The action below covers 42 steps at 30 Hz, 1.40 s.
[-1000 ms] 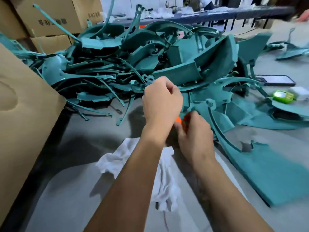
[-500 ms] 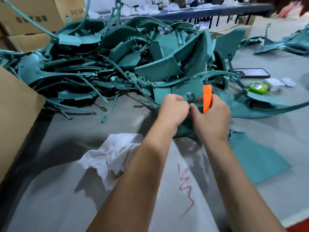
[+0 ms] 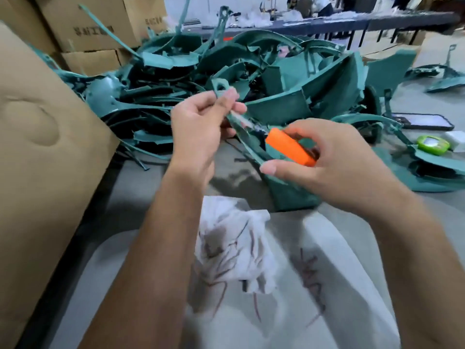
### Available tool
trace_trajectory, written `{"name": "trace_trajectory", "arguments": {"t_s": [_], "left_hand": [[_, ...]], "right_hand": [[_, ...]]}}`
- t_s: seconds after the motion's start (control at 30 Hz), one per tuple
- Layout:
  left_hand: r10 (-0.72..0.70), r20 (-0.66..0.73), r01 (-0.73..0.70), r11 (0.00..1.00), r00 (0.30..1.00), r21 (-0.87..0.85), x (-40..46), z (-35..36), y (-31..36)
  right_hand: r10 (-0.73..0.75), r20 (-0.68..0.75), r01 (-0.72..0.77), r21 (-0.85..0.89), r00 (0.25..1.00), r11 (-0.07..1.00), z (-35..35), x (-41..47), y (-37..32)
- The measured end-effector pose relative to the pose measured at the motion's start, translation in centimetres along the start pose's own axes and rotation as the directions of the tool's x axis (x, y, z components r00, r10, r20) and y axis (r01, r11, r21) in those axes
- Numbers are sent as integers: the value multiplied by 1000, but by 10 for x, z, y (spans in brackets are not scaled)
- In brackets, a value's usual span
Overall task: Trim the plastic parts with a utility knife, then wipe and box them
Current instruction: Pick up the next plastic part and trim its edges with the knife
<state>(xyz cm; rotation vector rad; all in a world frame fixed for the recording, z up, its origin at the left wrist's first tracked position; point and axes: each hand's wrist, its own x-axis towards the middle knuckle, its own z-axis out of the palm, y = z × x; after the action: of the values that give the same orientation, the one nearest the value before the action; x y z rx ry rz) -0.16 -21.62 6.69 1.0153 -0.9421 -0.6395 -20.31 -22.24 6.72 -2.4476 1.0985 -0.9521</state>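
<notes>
Nearest the viewer, a crumpled white rag [image 3: 234, 250] lies on the grey table [image 3: 156, 187], marked with reddish streaks and untouched by either hand; wiping appears not yet begun for this piece. Just beyond it, the right hand [image 3: 337, 172] curls its fingers round an orange utility knife [image 3: 289, 147], the thumb stretched leftward beneath it, with the blade end pointing left and up toward the work. The left hand [image 3: 201, 127] pinches a narrow teal plastic part [image 3: 232, 114] between thumb and fingertips, holding it raised above the table, its looped end standing above the fingers and its lower length running down toward the knife. Whether the blade actually touches the plastic cannot be told through the blur. To the near left stands the flap of a cardboard box [image 3: 45, 147], its inside hidden, so nothing boxed can be confirmed. Farther off, a large tangled pile of teal parts [image 3: 251, 79] covers the table, with a green gadget [image 3: 432, 144] at far right and stacked cartons [image 3: 100, 26] at far left. Judged from this, the work sits in the trimming stage, with most of the pile still awaiting trimming, wiping and boxing.
</notes>
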Motion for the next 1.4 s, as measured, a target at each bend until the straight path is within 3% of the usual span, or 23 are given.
{"name": "trace_trajectory", "arguments": {"t_s": [0.1,0.2,0.3,0.37,0.43,0.5,0.57,0.63,0.77,0.87,1.0,1.07,1.2,1.4], "left_hand": [[-37,-197,25,998,980,-63,11,-54,15],[-177,-437,111,979,882,-172,18,-99,13],[-318,-539,103,915,780,-390,16,-122,0],[-369,-551,98,883,749,-459,14,-125,-6],[-369,-516,80,863,773,-498,11,-122,-9],[-336,-411,85,850,848,-519,5,-115,-16],[-259,-266,171,935,929,-312,-10,-107,-36],[-247,-98,239,967,964,-84,-33,-95,-61],[-118,113,126,989,987,-72,-53,-86,-92],[-55,23,57,993,998,-99,-51,-86,-96],[-206,-166,102,868,964,-486,-51,-80,-87],[-285,-167,126,777,944,-616,-52,-80,-88],[-474,103,446,701,874,-557,-61,-68,-90],[-393,-9,328,779,919,-534,-61,-58,-94]], "right_hand": [[-133,36,128,107,991,986,15,8,-22],[-229,-19,229,163,973,960,32,15,-24],[-203,-13,201,202,979,959,58,17,-17],[-97,-33,103,328,995,939,79,16,-11],[-8,-101,50,415,995,909,98,13,-1],[126,-184,-10,529,975,849,112,11,8],[286,-239,-64,653,928,755,117,13,13],[398,-232,-101,745,888,659,120,15,16],[423,-164,-87,853,891,514,131,12,14],[402,-60,-94,931,914,352,139,8,7],[332,23,-144,928,943,344,147,8,-1],[293,70,-175,920,953,350,152,7,-4],[271,117,-204,925,955,321,158,5,-8],[252,120,-211,904,960,372,155,7,-2]]}}
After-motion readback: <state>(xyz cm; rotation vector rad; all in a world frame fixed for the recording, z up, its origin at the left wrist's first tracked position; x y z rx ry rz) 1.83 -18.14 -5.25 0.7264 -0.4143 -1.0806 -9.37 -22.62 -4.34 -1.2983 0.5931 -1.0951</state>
